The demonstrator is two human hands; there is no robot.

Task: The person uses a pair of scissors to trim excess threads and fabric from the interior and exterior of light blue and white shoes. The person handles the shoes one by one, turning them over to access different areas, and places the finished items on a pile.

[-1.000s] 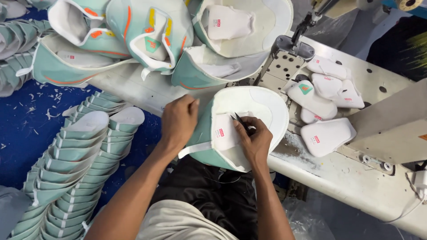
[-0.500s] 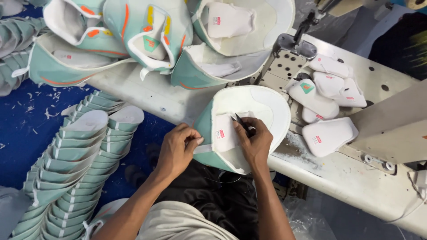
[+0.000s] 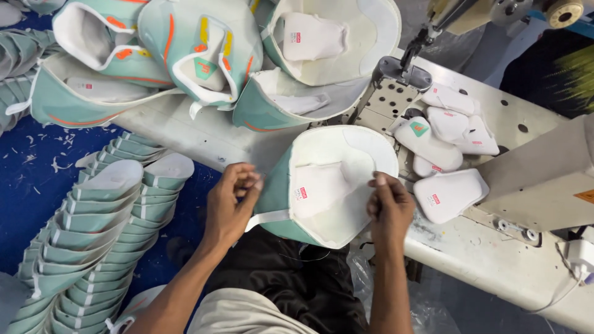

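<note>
So the person is sitting at a white sewing machine table [image 3: 482, 260] with a mint green shoe upper [image 3: 328, 185] held right at the table's front edge, partly hanging over their lap, its white lining facing up and a white padded tongue [image 3: 318, 188] lying inside it. The left hand [image 3: 232, 204] is at the upper's left side, fingers [image 3: 247, 182] bunched together in a pinch just beside the green outer wall, right above the white pull strap [image 3: 267, 218] that sticks out sideways; can't tell if they're actually gripping anything small. The right hand [image 3: 390, 207] is on the right rim of the upper, fingers [image 3: 378, 181] pressed together and pinching the white edge there. Behind the upper, further back on the table, there's a heap of finished-looking uppers [image 3: 198, 55] in the same mint green with orange and yellow accents, a couple of them open and showing their white insides. To the right, near the machine's presser foot [image 3: 405, 68], sits a small pile of loose white tongue pieces [image 3: 448, 124], and one more of them [image 3: 450, 195] lies just beside the right hand. Down on the left, over the blue floor [image 3: 25, 179], is a big fanned-out stack of mint green cut pieces [image 3: 93, 235] with white trim, well apart from both hands. The person's dark trousers [image 3: 291, 278] show underneath the upper.
</note>
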